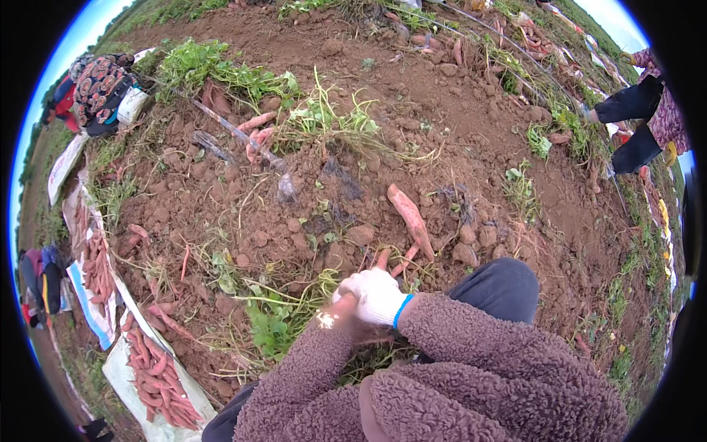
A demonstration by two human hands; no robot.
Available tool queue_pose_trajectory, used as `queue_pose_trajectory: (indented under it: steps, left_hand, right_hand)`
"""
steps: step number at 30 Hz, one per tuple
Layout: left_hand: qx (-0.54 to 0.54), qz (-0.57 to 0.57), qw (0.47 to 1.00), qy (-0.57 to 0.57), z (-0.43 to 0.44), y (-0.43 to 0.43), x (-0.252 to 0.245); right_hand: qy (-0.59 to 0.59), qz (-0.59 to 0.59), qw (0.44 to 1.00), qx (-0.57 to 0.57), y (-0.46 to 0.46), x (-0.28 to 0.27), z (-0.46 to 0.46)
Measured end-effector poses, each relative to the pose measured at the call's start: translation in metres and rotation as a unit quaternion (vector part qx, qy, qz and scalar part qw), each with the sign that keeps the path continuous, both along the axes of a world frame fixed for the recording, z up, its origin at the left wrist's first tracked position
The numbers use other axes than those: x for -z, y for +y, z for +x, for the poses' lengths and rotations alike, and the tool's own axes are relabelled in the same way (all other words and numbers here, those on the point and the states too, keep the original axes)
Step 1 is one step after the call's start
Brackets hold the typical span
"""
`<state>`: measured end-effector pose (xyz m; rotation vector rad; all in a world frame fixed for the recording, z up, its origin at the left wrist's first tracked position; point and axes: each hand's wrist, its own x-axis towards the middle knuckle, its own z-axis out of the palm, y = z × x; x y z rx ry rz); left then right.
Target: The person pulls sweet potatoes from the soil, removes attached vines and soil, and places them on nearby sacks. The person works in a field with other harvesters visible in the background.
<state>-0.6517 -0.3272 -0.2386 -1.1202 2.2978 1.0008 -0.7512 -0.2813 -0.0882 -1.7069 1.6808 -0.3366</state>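
Observation:
My right hand (377, 297), in a white knit glove with a blue cuff, is curled low over the soil in front of me. Against it presses my left hand (345, 308), which looks bare and is blurred; its fingers are hidden. What lies inside the hands cannot be seen. Just beyond the glove, a thin sweet potato (406, 261) and a short sweet potato tip (384, 258) show. A large pink sweet potato (410, 216) lies on the soil past them. Green sweet potato vines (273, 326) spread left of my hands.
My knee (500, 287) rises at right. White sacks (124, 369) with piled sweet potatoes (157, 381) lie at left. A long pole-like strip (221, 122) crosses the soil ahead. People work at far left (105, 91) and right (643, 110).

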Motion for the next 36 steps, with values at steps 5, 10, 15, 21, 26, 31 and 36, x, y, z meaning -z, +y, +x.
queue_pose_trajectory:
  steps: [5, 10, 15, 21, 26, 31, 36]
  left_hand:
    - [-0.071, -0.040, 0.995, 0.065, -0.013, -0.005, 0.000]
    - [-0.087, 0.016, 0.996, 0.027, -0.050, -0.020, 0.021]
    - [-0.075, 0.052, 0.995, -0.045, -0.061, -0.002, 0.056]
    - [-0.084, 0.067, 0.994, -0.037, -0.054, 0.012, 0.064]
    - [-0.086, 0.071, 0.993, -0.036, -0.056, 0.018, 0.064]
    - [-0.091, 0.084, 0.992, -0.034, -0.056, 0.023, 0.072]
    - [-0.103, 0.103, 0.989, -0.027, -0.059, 0.029, 0.080]
  right_hand:
    - [-0.067, 0.072, 0.989, 0.111, -0.002, -0.002, 0.003]
    - [-0.424, 0.051, 0.757, 0.495, -0.011, 0.003, -0.010]
    - [-0.441, 0.087, 0.721, 0.528, -0.013, -0.006, -0.021]
    - [-0.482, 0.110, 0.688, 0.531, -0.012, -0.011, -0.021]
    - [-0.489, 0.086, 0.685, 0.533, -0.012, -0.002, -0.017]
    - [-0.431, 0.117, 0.734, 0.512, -0.011, 0.002, -0.016]
    - [-0.433, 0.110, 0.713, 0.540, -0.013, -0.001, -0.016]
